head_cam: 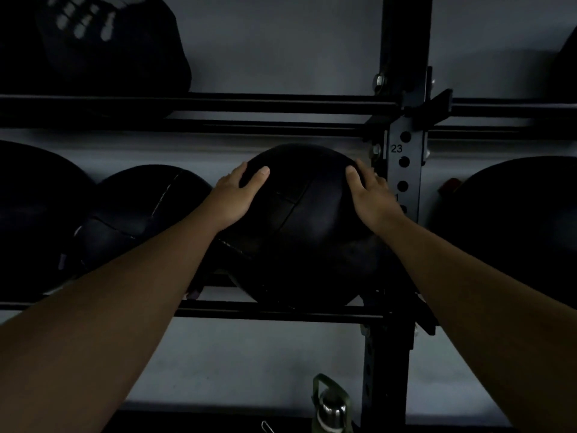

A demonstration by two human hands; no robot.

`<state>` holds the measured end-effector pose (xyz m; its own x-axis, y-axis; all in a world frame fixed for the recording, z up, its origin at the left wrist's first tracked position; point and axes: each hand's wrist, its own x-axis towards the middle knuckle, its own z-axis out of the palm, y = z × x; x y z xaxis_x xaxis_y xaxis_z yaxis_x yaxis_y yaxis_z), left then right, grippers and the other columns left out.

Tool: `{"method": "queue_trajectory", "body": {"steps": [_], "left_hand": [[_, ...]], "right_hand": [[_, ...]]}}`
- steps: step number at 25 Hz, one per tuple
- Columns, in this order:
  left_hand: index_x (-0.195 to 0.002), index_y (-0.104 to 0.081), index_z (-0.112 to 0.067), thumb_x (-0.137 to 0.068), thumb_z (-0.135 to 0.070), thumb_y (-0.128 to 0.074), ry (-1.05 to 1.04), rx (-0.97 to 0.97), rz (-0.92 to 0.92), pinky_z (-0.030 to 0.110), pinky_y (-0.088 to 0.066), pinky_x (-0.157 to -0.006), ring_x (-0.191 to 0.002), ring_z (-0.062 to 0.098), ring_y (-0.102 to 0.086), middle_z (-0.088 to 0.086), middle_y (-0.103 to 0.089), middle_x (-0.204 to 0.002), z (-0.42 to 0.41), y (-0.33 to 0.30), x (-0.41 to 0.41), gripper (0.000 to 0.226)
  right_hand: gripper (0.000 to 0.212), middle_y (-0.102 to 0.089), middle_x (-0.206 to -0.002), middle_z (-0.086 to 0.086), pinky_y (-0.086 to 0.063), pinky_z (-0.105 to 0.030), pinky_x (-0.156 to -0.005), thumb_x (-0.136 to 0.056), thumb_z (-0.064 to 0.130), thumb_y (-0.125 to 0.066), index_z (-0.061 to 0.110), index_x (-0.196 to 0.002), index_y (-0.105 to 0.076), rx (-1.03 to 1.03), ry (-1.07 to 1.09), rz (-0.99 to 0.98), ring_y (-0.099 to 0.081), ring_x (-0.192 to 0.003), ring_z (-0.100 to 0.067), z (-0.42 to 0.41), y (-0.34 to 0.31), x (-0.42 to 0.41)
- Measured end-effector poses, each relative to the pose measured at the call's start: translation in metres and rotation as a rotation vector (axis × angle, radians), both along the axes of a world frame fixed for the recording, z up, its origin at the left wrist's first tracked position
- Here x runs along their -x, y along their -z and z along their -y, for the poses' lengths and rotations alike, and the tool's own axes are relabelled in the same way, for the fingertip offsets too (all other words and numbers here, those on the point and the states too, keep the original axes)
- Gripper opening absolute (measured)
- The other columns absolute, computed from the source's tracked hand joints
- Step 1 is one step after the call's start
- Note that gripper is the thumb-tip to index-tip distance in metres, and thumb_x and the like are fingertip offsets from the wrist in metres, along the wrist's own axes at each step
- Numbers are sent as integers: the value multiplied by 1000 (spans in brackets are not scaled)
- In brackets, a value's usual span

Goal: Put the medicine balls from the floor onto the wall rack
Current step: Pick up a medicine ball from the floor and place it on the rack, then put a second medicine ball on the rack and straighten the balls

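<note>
A large black medicine ball (pixel 299 226) sits on the lower rails (pixel 274 310) of the black wall rack, just left of the upright post (pixel 402 170). My left hand (pixel 237 195) presses on its upper left side, fingers spread over the top. On the upper right side lies my right hand (pixel 371 195), between the ball and the post. Both hands hold the ball from either side.
Two more black balls (pixel 137 217) (pixel 31 220) rest on the same rails to the left, another (pixel 515 226) right of the post. A ball with white print (pixel 106 42) sits on the upper rails. A green bottle (pixel 331 404) stands below by the post's foot.
</note>
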<state>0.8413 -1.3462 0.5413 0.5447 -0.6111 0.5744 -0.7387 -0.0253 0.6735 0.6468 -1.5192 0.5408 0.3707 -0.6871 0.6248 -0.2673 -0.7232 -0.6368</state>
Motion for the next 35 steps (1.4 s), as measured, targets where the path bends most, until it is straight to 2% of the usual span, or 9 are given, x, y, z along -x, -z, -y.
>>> {"method": "queue_trajectory", "body": {"steps": [5,10,14,17,20,22,25,29,35], "left_hand": [[-161,-32,-29,-96,-70,-42,-44,24,92,33,-34,-106,-148,29,-40,9,-35,-165,-10,1,2,77],[-156,-32,-37,-95,-63,-53,3,13,344,41,-38,-114,-147,22,-38,-3,-33,-162,-41,46,-13,69],[-112,-60,-29,-93,-36,-68,119,34,321,34,-56,-82,-96,13,-65,-10,-61,-114,-73,123,-37,22],[-94,-69,-29,-94,-32,-68,270,-261,290,29,-54,-76,-91,13,-69,-14,-69,-91,-86,178,-41,3],[-115,-70,-27,-96,-38,-64,401,-568,361,34,-52,-94,-109,20,-66,-9,-69,-113,-93,232,-33,22],[-130,-63,-25,-98,-41,-58,425,-763,571,38,-46,-104,-123,25,-60,0,-63,-135,-97,268,-22,35],[-133,-60,-29,-96,-44,-54,486,-869,915,38,-39,-105,-130,26,-57,1,-60,-142,-112,328,1,40],[-136,-59,-30,-95,-47,-57,694,-945,890,37,-42,-105,-135,24,-55,0,-61,-144,-156,420,41,44],[-146,-54,-28,-99,-47,-56,986,-1216,696,33,-44,-110,-135,21,-55,0,-56,-150,-248,529,101,50]], "right_hand": [[67,-33,-163,-18,-32,-53,-121,-102,63,-29,33,-161,-26,5,32,-38,-36,-148,-42,-9,-9,10],[63,-44,-158,-12,-42,-47,-114,-102,57,-38,29,-159,-31,-37,136,45,-47,-140,-36,-42,32,25],[55,-58,-144,-12,-50,-46,-104,-102,50,-45,28,-153,-40,-147,234,-16,-58,-127,-37,-79,112,38],[34,-68,-108,-8,-52,-35,-76,-99,43,-50,28,-127,-61,-182,313,-173,-66,-98,-33,-112,167,45],[31,-72,-112,-11,-57,-43,-83,-97,38,-51,27,-123,-66,-185,348,-360,-67,-98,-36,-149,224,54],[34,-72,-123,-15,-57,-46,-89,-97,35,-55,23,-127,-66,-223,359,-464,-69,-104,-40,-179,267,63],[32,-73,-124,-16,-53,-35,-87,-95,31,-60,21,-124,-70,-285,377,-648,-68,-113,-38,-229,342,82],[31,-70,-126,-12,-54,-36,-91,-97,31,-55,23,-124,-69,-545,327,-791,-67,-114,-35,-315,440,120],[33,-69,-131,-4,-54,-38,-93,-102,32,-46,28,-127,-65,-915,328,-754,-66,-116,-27,-477,550,191]]}}
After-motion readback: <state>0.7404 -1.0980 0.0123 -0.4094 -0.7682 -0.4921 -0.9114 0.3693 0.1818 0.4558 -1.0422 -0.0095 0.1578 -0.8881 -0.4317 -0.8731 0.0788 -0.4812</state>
